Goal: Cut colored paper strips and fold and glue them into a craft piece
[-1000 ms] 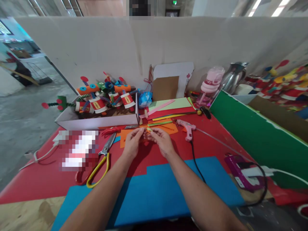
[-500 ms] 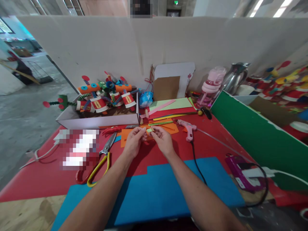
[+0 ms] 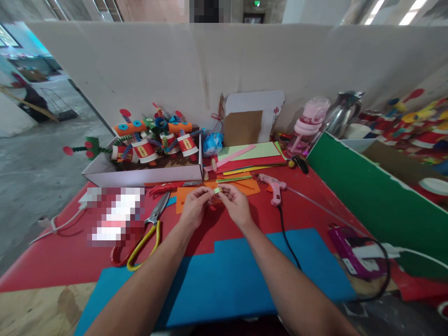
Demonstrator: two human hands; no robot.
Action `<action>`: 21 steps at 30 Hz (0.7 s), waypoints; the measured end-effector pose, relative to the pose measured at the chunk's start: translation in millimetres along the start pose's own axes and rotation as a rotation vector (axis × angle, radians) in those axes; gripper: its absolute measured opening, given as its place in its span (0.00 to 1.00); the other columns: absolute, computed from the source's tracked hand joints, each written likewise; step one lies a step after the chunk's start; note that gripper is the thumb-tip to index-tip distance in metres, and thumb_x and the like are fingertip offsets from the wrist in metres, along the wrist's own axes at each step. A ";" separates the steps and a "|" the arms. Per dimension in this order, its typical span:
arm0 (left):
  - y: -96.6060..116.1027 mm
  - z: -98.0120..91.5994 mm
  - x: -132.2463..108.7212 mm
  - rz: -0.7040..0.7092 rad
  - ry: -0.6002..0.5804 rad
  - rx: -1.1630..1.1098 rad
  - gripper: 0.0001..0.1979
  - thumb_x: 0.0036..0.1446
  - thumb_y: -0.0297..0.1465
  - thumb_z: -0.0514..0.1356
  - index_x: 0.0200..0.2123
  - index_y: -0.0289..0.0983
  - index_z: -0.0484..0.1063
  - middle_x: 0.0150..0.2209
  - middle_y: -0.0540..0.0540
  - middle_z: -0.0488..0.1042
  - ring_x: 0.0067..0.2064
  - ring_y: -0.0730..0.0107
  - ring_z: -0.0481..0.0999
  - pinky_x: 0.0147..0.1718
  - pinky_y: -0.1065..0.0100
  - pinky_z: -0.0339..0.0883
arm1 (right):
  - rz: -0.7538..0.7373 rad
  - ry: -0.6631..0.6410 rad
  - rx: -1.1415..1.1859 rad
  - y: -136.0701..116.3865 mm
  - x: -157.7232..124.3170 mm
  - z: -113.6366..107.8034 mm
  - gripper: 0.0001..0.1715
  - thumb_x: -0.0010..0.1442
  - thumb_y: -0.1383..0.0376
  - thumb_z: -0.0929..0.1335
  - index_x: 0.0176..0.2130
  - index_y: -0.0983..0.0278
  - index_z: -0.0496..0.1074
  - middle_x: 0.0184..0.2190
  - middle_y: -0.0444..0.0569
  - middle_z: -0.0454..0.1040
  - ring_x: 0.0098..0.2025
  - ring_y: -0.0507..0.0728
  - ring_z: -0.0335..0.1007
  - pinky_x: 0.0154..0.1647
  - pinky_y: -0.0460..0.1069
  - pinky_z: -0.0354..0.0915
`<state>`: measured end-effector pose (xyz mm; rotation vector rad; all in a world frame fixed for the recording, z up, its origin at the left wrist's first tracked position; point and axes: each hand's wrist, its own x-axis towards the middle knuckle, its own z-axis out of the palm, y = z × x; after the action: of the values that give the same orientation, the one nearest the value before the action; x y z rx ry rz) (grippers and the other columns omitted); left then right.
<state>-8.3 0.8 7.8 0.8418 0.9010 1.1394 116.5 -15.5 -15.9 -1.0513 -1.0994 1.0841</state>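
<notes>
My left hand point(image 3: 194, 209) and my right hand point(image 3: 235, 205) meet above the red table point(image 3: 70, 256), fingertips pinched together on a small folded piece of green and orange paper point(image 3: 217, 191). Both hands are closed on it. Just behind them lie orange sheets point(image 3: 250, 186) and a stack of coloured paper point(image 3: 250, 156). A pink glue gun point(image 3: 275, 189) lies right of my right hand. Yellow-handled scissors point(image 3: 149, 233) lie left of my left hand.
A white box point(image 3: 140, 176) of paper-cup figures stands at the back left. A blue sheet point(image 3: 227, 280) lies under my forearms. A green-sided box point(image 3: 378, 200) borders the right, with a purple device point(image 3: 345, 249) and cables beside it. A pink bottle point(image 3: 308, 123) and a kettle point(image 3: 341, 112) stand behind.
My fingers have shifted slightly on the small paper piece, which now shows a bit higher between the fingertips. Everything else stays put.
</notes>
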 end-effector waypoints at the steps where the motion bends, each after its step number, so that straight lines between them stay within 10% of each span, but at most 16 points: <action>1: -0.4 0.0 -0.1 0.001 0.002 0.001 0.12 0.35 0.33 0.70 0.21 0.35 0.70 0.18 0.53 0.66 0.21 0.78 0.63 0.19 0.74 0.60 | 0.004 0.004 0.018 -0.8 0.0 0.2 0.16 0.52 0.59 0.70 0.42 0.61 0.71 0.40 0.48 0.77 0.41 0.54 0.74 0.45 0.49 0.70; 21: -6.9 -3.7 2.0 0.082 0.008 0.196 0.14 0.39 0.36 0.69 0.20 0.35 0.68 0.18 0.52 0.68 0.21 0.76 0.66 0.23 0.72 0.61 | 0.238 -0.016 0.270 -6.5 -3.7 5.8 0.20 0.48 0.56 0.72 0.39 0.61 0.67 0.26 0.42 0.77 0.26 0.54 0.76 0.34 0.51 0.72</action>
<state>-8.7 1.6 -0.2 1.0431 1.0037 1.1380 111.1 -19.5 -9.2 -0.9737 -0.8247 1.3905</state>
